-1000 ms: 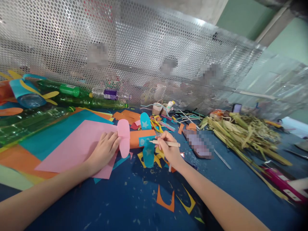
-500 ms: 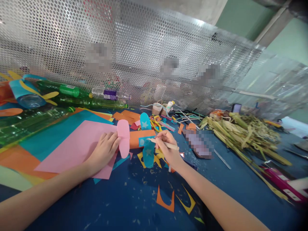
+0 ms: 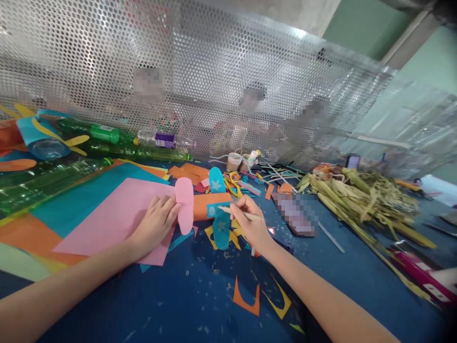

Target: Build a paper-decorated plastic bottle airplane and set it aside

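Observation:
A paper plane lies across the middle of the head view, with an orange body, a pink tail piece and blue wings bearing pale stars. My left hand is closed on the plane at the pink end, its wrist over a pink paper sheet. In my right hand is a pale pencil, pinched between the fingers. The pencil's tip rests at a blue patch on the orange body, where pale marks show. Yellow paper scraps lie beneath the near wing.
Green plastic bottles lie at the left. Orange and yellow offcuts sit in front. A phone and dried husks lie to the right. People are visible behind a perforated metal screen.
The pencil has shifted slightly in my right hand's grip, its tip still at the blue patch. My left hand keeps its place on the plane.

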The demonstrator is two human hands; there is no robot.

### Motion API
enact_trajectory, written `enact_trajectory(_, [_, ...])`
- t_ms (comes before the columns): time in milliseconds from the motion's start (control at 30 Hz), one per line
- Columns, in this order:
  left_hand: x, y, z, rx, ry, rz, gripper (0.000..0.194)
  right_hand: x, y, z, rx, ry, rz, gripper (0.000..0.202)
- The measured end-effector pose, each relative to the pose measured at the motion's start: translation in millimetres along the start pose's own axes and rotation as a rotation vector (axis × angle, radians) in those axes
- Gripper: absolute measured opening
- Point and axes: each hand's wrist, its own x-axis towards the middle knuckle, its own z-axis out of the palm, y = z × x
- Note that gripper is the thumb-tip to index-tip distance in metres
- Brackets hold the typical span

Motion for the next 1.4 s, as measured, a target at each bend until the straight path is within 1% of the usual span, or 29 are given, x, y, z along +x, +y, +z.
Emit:
enact_trajectory(200, [0.3,-0.2,-0.3,0.042,-0.02,0.015,0.04,0.1,-0.8,-1.4,-0.045,0.019,0.001,0.024])
enact_trajectory(433, [1.8,1.2,-3.7,-0.078,-0.01,-0.016,0.041,0.6,0.8,-0.2,-0.044,-0.003,-0.001,0.025])
enact_trajectory(633, [1.0,0.4,-1.8,0.008,0.026,0.031,0.041,0.2,3.4,0.2,-0.009,-0.022,0.033,0.025])
enact_trajectory(800, [0.4,-0.2,-1.2,0.036,-0.017,0.024,0.04,-0.3,1.4,0.0,-0.025,-0.007,0.026,0.025])
enact_trajectory(900, [0.1,-0.3,-1.8,0.044,-0.019,0.025,0.038,-0.4,0.3,-0.1,-0.044,0.007,0.017,0.025])
enact_trajectory(1200, [0.4,-0.3,-0.7,0.073,0.017,0.052,0.041,-0.5,1.8,0.8,-0.041,-0.017,0.003,0.025])
enact_trajectory(1400, [1.1,0.8,-3.7,0.045,0.008,0.041,0.04,0.2,1.7,0.8,-0.042,0.002,0.014,0.024])
